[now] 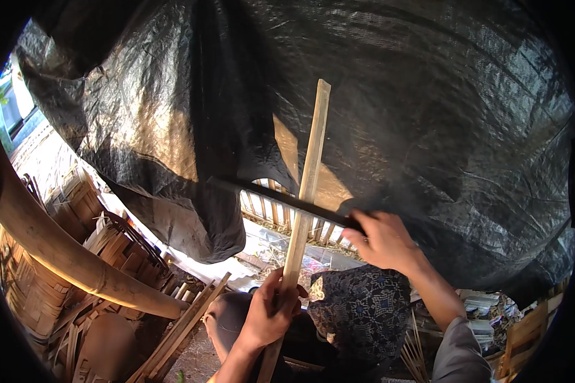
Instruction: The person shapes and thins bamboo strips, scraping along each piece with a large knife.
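- Your left hand (pixel 269 313) has its grip clenched round one pale bamboo slat (pixel 306 191), low on its length; the slat rises nearly upright from the grip, tilted a little to the right, flat-faced and straight, with its squared top end well above.
- Your right hand (pixel 384 239) is clenched on the handle of one long dark blade (pixel 271 196). The blade runs up and to the left from that grip and crosses the slat well above your left grip, touching it.
- Behind both grips hangs a black plastic tarp (pixel 428 96), crinkled and glossy, with patches of warm light on it.
- Just right of your left grip, below the right one, lies a dark patterned cloth (pixel 364 313).
- Left of the left grip, one thick smooth bamboo pole (pixel 64 255) curves down; beside it stand stacked woven baskets (pixel 25 293) and loose slats (pixel 185 325).
- Past the slat, under the tarp's edge, there is a fence (pixel 268 210) of thin pale bars.
- Far right of the grips sits a wooden crate (pixel 524 332).
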Demonstrator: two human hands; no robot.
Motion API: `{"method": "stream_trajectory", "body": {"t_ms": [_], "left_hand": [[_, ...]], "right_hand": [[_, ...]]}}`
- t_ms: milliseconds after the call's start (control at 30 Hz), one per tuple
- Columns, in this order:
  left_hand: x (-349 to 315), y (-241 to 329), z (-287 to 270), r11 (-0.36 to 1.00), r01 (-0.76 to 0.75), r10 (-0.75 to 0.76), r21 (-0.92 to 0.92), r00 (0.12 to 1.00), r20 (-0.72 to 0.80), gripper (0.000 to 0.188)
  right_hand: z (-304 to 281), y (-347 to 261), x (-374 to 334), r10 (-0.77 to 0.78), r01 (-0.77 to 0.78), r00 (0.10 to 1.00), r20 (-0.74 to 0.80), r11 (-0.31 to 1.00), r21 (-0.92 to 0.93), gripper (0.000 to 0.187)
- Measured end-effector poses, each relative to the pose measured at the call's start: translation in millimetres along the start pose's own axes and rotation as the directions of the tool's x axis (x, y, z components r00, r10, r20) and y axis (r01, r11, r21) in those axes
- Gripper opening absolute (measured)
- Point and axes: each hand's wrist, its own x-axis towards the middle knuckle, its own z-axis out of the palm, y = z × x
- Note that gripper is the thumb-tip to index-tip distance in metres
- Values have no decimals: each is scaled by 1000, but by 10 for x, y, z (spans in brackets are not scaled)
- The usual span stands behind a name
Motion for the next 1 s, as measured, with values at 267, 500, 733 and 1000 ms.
{"method": "stream_trajectory", "body": {"t_ms": [267, 500, 733, 1000], "left_hand": [[-48, -177, 4, 967, 220, -239, -124, 958, -157, 33], [-92, -422, -120, 949, 280, -309, -143, 915, -259, 34], [-95, -415, -241, 823, 357, -480, -443, 853, -205, 30], [-75, -351, -288, 833, 366, -469, -416, 865, -178, 26]], "right_hand": [[830, 67, 346, -245, 227, 960, 136, 965, 131, 54], [1213, 230, 321, -236, 100, 937, 256, 887, 451, 42], [1309, 345, 345, -379, 129, 856, 351, 815, 565, 51], [1286, 296, 321, -426, 197, 839, 337, 817, 542, 62]]}}
